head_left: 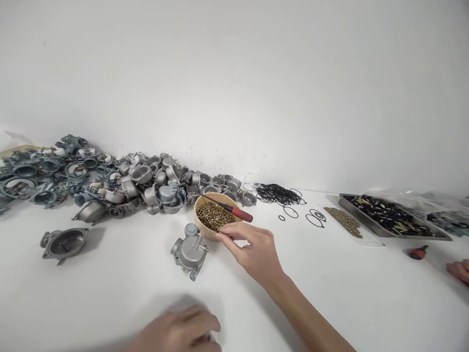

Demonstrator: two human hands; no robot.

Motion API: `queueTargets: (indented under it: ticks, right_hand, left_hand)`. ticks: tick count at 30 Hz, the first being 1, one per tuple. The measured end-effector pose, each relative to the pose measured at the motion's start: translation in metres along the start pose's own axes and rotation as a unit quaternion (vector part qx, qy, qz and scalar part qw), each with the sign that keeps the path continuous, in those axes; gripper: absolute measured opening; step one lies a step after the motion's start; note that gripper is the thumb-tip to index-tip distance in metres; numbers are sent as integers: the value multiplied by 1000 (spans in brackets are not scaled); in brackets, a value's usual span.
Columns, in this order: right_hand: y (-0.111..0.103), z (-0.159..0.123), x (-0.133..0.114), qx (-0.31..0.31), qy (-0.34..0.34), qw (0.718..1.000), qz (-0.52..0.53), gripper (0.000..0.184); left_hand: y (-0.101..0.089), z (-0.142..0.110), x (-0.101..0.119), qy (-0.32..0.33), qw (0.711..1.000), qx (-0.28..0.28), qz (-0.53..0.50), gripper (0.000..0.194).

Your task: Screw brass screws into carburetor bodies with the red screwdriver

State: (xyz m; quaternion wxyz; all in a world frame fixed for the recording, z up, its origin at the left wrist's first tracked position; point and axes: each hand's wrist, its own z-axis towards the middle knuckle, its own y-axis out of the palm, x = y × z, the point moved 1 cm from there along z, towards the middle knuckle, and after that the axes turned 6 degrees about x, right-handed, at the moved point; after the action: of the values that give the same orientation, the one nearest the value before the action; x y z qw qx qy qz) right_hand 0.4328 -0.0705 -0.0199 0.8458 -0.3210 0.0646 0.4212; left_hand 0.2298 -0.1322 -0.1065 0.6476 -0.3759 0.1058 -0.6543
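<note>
My right hand is at the near right rim of a round tan bowl full of small brass-coloured screws. Its thumb and forefinger are pinched together, and whatever is between them is too small to make out. A screwdriver with a red and black handle lies across the bowl. Just left of the bowl, a grey metal carburetor rests on the table, its rounded float bowl facing up. Nearer to me, my left hand is blurred, with curled fingers; something small shows faintly under them.
Carburetor bodies and float bowls are heaped along the wall, with one loose part at left. Black rubber rings, small brass pieces, a metal tray and a red-and-black tool lie rightward. Another person's hand shows at right.
</note>
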Motion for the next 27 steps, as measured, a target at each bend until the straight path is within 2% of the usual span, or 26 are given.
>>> queueTargets:
  ticks: [3,11,14,18,21,27]
  right_hand:
    - [3,-2,1,-20,29,999,11,6]
    - [6,-3,2,-58,55,996,26,15]
    - [7,-4,3,-65,58,996,24,16]
    - [10,-6,4,-73,61,995,27,15]
    - [10,-7,4,-77,61,995,27,15]
    - [10,-7,1,-75,53,996,25,16]
  left_hand:
    - [-5,3,-4,-9,999,41,31,38]
    - [-1,2,-16,-31,991,105,82,33]
    - [-4,0,-18,-38,992,92,80,32]
    - [-15,0,-20,-66,995,44,67,20]
    - [-22,2,-21,-104,993,6,59,25]
    - [-23,5,-21,-94,994,13,61,18]
